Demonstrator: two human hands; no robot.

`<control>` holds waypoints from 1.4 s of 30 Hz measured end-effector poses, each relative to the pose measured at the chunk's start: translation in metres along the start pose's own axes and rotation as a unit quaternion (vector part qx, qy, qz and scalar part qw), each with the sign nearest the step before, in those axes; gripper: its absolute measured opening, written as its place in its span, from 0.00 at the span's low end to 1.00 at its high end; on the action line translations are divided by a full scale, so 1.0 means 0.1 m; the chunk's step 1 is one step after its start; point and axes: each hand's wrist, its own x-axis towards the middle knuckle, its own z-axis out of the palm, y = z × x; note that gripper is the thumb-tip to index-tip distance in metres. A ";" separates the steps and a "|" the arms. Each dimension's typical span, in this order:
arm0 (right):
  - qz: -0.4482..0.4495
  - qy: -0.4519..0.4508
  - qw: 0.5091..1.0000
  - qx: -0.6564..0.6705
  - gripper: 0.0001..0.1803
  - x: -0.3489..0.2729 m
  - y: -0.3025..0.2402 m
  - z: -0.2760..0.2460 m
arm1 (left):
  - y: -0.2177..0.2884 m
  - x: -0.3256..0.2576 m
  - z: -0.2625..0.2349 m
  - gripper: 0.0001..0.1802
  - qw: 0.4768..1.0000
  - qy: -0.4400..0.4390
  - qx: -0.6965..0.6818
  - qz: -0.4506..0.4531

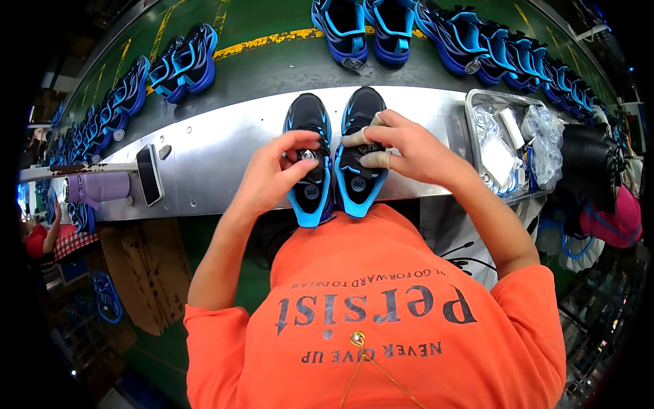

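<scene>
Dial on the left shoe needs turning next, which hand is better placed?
Left, likely. The left hand already pinches the round dial on the left shoe. The right hand is busy on the right shoe, taped fingers pressing its tongue.

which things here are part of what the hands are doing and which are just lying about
In hand:
- left hand on the round dial of the left black and blue shoe
- right hand, fingertips taped, on the right black and blue shoe

Lying about:
- dark flat phone
- metal tray of clear plastic bags
- blue shoes on the green belt
- purple cylinder
</scene>
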 end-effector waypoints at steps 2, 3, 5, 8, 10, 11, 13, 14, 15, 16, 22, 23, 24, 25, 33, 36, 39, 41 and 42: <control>-0.030 -0.020 0.998 0.042 0.14 -0.02 0.07 -0.04 | 0.18 -0.11 0.14 0.12 0.987 0.089 0.122 0.061; -0.024 -0.019 0.999 0.042 0.14 -0.05 0.09 0.01 | 0.24 -0.16 0.25 0.09 0.948 0.179 0.236 0.120; 0.012 0.062 0.998 -0.011 0.15 -0.09 0.09 0.13 | 0.28 -0.26 0.47 0.10 0.996 0.080 0.017 0.034; 0.022 0.028 0.999 -0.029 0.19 -0.06 0.06 0.05 | 0.31 -0.31 0.66 0.16 0.953 -0.082 -0.233 -0.174; -0.024 0.011 0.999 0.042 0.19 -0.06 0.09 0.01 | 0.24 -0.25 0.76 0.17 0.924 -0.066 -0.317 -0.203; -0.024 0.011 0.999 0.042 0.19 -0.07 0.12 0.02 | 0.23 -0.16 0.78 0.17 0.911 -0.067 -0.352 -0.203; -0.029 -0.013 0.998 0.046 0.20 -0.05 0.15 0.01 | 0.14 -0.07 0.91 0.14 0.887 -0.071 -0.416 -0.189; -0.002 0.014 0.999 0.032 0.20 -0.08 0.10 0.07 | 0.12 -0.08 0.99 0.14 0.878 -0.050 -0.437 -0.191; 0.000 0.015 0.999 0.032 0.20 -0.10 0.07 0.10 | 0.11 -0.09 1.04 0.13 0.867 -0.033 -0.457 -0.197; 0.030 0.030 0.999 0.002 0.20 -0.12 0.05 0.12 | 0.12 -0.08 1.05 0.13 0.867 -0.034 -0.456 -0.198; -0.022 0.013 0.998 0.056 0.19 -0.12 0.25 0.04 | 0.10 -0.06 1.06 0.12 0.864 -0.042 -0.464 -0.192; -0.021 0.014 0.998 0.056 0.19 -0.13 0.22 0.08 | 0.09 -0.06 1.06 0.11 0.865 -0.040 -0.460 -0.195; 0.019 0.052 0.998 0.018 0.20 -0.14 0.16 0.15 | 0.08 -0.05 1.07 0.11 0.867 -0.039 -0.457 -0.197; 0.060 0.089 0.994 -0.020 0.20 -0.16 0.12 0.20 | 0.09 -0.05 1.07 0.11 0.867 -0.040 -0.457 -0.197; -0.049 0.012 0.997 0.050 0.19 -0.08 0.26 0.06 | 0.11 -0.05 1.08 0.13 0.872 -0.037 -0.445 -0.199; 0.037 0.121 0.991 -0.046 0.20 -0.16 0.16 0.27 | 0.06 -0.04 1.07 0.13 0.861 -0.042 -0.467 -0.199; 0.027 0.119 0.992 -0.028 0.17 -0.15 0.17 0.23 | 0.09 -0.05 1.06 0.13 0.867 -0.042 -0.456 -0.196; 0.002 0.097 0.995 0.019 0.16 -0.11 0.23 0.16 | 0.07 -0.07 1.05 0.13 0.865 -0.043 -0.461 -0.193; -0.028 0.072 0.996 0.050 0.17 -0.10 0.24 0.14 | 0.07 -0.06 1.06 0.13 0.863 -0.045 -0.467 -0.186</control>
